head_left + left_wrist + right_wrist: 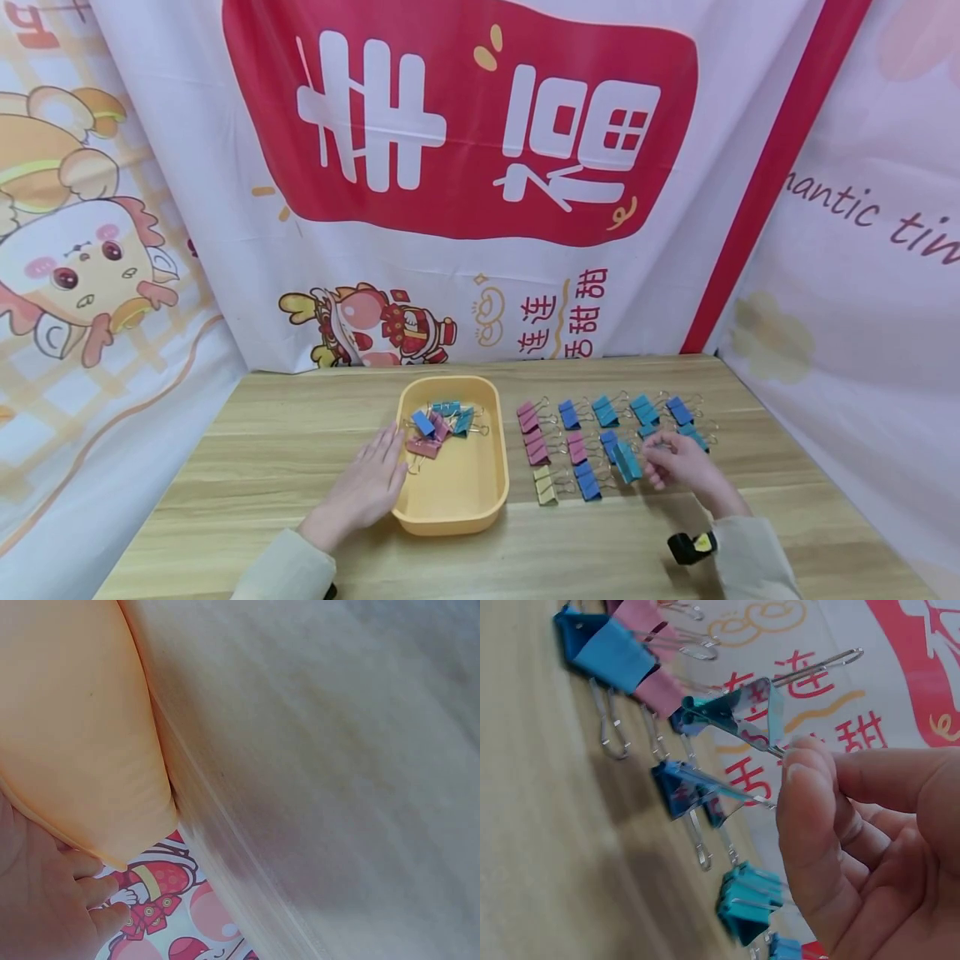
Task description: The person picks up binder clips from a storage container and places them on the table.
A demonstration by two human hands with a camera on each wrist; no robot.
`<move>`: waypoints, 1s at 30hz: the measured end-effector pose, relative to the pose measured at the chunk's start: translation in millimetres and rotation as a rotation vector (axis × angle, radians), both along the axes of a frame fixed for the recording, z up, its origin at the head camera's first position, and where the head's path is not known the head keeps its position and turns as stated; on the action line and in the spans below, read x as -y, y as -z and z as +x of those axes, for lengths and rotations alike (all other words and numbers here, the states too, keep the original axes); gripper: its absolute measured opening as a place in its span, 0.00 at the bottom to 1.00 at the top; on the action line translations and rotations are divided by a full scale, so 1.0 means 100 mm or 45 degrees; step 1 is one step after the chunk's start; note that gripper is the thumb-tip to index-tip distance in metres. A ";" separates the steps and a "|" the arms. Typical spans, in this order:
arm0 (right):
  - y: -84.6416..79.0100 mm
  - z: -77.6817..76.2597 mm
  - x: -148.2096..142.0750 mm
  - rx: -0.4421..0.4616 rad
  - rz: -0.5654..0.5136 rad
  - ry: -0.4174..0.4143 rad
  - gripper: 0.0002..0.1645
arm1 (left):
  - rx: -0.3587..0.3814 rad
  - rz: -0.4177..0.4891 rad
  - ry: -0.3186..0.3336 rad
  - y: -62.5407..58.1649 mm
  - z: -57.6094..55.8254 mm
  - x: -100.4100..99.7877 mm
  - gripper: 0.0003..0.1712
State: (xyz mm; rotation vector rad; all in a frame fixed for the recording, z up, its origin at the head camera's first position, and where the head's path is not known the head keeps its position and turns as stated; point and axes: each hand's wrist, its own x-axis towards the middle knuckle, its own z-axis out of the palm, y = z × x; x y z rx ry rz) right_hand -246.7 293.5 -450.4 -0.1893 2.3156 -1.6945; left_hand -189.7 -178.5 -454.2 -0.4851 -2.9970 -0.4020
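My right hand (686, 465) pinches a teal binder clip (627, 462) by one wire handle, between thumb and fingertips. In the right wrist view, this binder clip (739, 712) hangs tilted above the table, its other handle sticking out. Close beneath and around it, blue binder clips (587, 481) and teal ones stand in rows. With fingers straight, my left hand (367, 477) rests against the left side of a yellow plastic tray (450, 527). Several binder clips, pink, blue and teal, lie jumbled in the tray's far half. The left wrist view shows fingers (105, 889) along the tray's wall.
Left of the rows stand pink binder clips (536, 447) and a yellow binder clip (545, 485). The wooden table (570, 558) ends at a printed curtain (480, 300) behind, with more curtains at both sides. A black band (692, 547) sits at the right wrist.
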 end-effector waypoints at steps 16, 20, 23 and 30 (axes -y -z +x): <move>0.23 -0.01 -0.07 0.051 0.041 -0.046 0.15 | -0.009 -0.004 0.008 -0.01 0.00 0.00 0.31; 0.26 -0.01 -0.07 0.070 0.057 -0.028 0.12 | -0.011 -0.001 0.012 -0.01 0.00 0.00 0.31; 0.28 -0.02 -0.06 0.063 0.100 0.001 0.11 | -0.005 0.004 0.009 0.00 0.00 0.00 0.31; 0.31 -0.02 -0.06 0.051 0.203 0.111 0.08 | -0.002 0.008 0.003 0.00 0.00 0.01 0.31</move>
